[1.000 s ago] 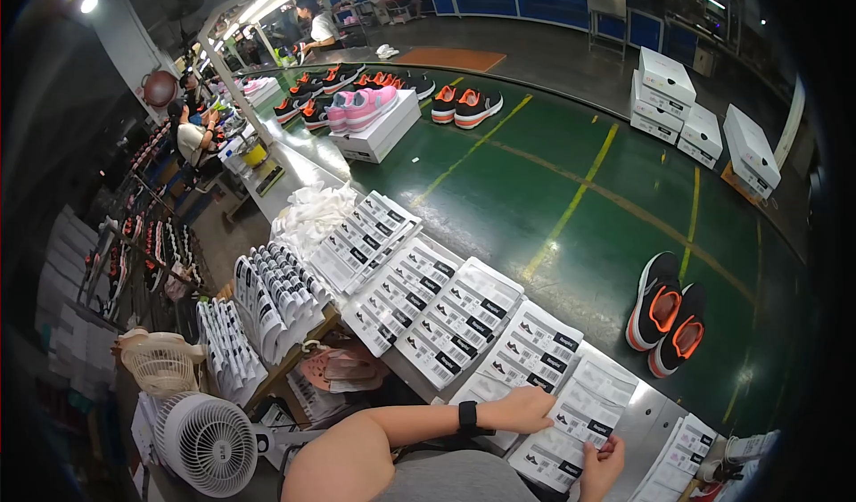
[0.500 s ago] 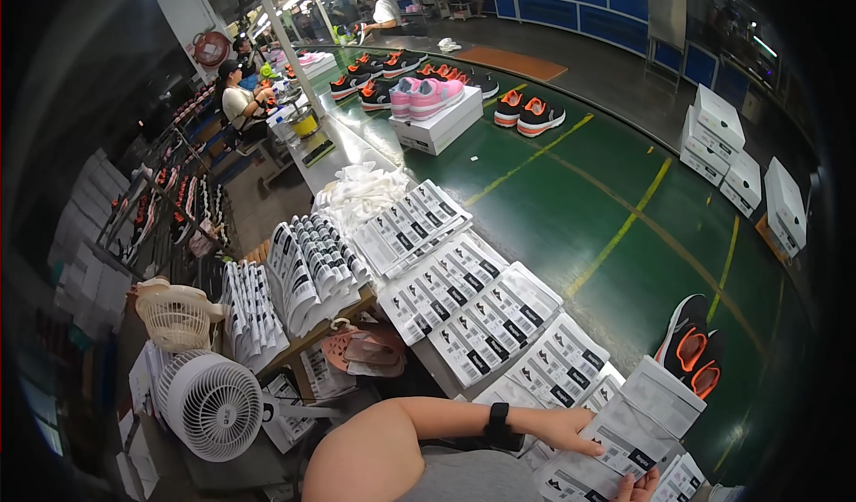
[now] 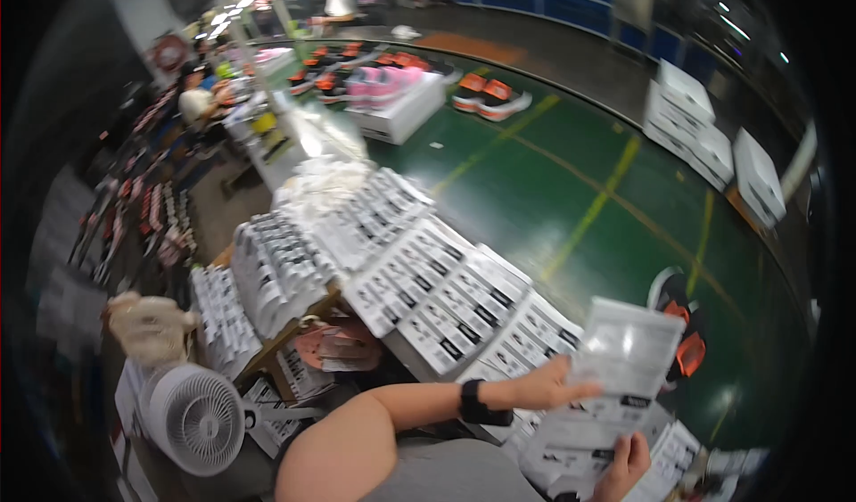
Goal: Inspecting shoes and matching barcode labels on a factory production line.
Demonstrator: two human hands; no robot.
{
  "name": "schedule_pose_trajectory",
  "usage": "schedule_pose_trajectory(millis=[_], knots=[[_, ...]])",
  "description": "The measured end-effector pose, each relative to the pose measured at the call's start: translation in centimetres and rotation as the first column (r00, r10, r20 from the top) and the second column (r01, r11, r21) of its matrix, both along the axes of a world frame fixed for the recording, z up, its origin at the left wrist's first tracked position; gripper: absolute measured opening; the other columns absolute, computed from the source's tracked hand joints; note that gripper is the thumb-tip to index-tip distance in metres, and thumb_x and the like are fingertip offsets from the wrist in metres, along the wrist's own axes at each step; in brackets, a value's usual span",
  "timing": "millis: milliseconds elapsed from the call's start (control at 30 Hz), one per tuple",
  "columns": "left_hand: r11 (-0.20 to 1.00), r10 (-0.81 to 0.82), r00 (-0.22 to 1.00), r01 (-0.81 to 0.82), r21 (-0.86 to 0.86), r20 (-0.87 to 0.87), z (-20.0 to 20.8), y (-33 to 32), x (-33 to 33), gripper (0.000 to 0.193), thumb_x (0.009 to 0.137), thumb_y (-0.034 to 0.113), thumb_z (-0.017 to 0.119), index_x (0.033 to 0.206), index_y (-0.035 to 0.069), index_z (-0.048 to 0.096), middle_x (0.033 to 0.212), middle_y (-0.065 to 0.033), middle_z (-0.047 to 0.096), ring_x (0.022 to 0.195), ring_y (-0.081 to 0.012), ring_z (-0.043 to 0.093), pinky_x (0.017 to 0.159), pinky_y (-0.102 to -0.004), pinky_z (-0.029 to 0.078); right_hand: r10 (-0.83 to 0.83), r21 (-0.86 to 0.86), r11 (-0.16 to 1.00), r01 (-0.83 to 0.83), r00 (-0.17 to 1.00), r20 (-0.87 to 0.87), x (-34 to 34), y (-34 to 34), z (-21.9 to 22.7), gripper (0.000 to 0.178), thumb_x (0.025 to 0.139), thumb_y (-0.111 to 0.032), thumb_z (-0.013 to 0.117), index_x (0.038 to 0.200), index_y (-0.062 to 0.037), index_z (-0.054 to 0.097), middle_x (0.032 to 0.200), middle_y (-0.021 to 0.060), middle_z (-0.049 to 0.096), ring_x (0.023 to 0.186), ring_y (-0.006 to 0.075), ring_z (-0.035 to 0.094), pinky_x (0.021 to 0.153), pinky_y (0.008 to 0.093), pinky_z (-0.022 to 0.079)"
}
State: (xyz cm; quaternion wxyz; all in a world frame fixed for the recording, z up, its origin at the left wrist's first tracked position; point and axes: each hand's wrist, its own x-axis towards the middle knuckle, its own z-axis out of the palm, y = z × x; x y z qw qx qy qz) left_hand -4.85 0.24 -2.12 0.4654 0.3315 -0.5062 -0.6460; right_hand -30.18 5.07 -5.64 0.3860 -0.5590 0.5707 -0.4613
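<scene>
A white label sheet (image 3: 627, 346) with printed stickers is raised over the near right of the bench, its upper part shining. My left hand (image 3: 546, 384), with a black watch (image 3: 481, 402) on the wrist, grips its left side with fingers closed. Lower down, my right hand (image 3: 624, 468) curls its fingers at the right edge of the label sheet; motion blurs the grip. Further label sheets (image 3: 459, 310) lie in overlapping stacks left of my hands. Just beyond the held sheet stands a pair of black and orange shoes (image 3: 685, 333), partly covered by it.
The green conveyor belt (image 3: 580, 190) carries black-orange shoes (image 3: 490, 98) and pink shoes (image 3: 383, 86) on a white box (image 3: 406, 114). White shoeboxes (image 3: 682, 123) stand far right. A white fan (image 3: 198, 417), folded label sheets (image 3: 276, 275) and a pink clog (image 3: 339, 346) are left. Other people work far left.
The view has shifted, moving the surroundings leftward and up. The label sheet has been lifted and tilted between my hands, and more of my right hand shows.
</scene>
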Motion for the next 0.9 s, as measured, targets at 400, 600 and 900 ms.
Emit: schedule_pose_trajectory(millis=[400,600,900], knots=[[0.952,0.298,0.954,-0.297,0.079,-0.004,1.8,0.0,0.2,0.025,0.091,0.011,0.054,0.112,-0.003,0.053,0.100,-0.0045,0.060,0.088,-0.0088,0.054,0.078,-0.0241,0.045,0.007,0.016,1.000,-0.008,0.999,0.049,2.9,0.9,6.3,0.035,0.080,-0.011,0.069,0.110,0.0033,0.061,0.085,0.0091,0.064,0.071,0.0133,0.060,0.067,0.0243,0.048],[0.974,0.218,0.974,-0.220,0.045,0.055,2.6,0.3,-0.7,0.025,0.090,0.012,0.056,0.109,-0.003,0.055,0.096,-0.0050,0.061,0.084,-0.0091,0.054,0.075,-0.0244,0.045,-0.133,0.037,0.991,0.128,0.963,0.235,2.6,-0.6,7.0,0.034,0.082,-0.011,0.066,0.113,0.0018,0.060,0.090,0.0104,0.065,0.076,0.0146,0.061,0.071,0.0256,0.049],[0.989,0.128,0.992,-0.128,0.067,0.008,1.7,1.0,-1.8,0.027,0.091,0.012,0.054,0.112,-0.004,0.053,0.099,-0.0049,0.060,0.086,-0.0088,0.052,0.075,-0.0245,0.044,-0.320,-0.256,0.931,0.259,0.918,-0.236,3.6,-1.7,5.6,0.017,0.074,-0.006,0.074,0.087,0.0023,0.068,0.077,0.0114,0.067,0.067,0.0181,0.063,0.062,0.0251,0.049]])
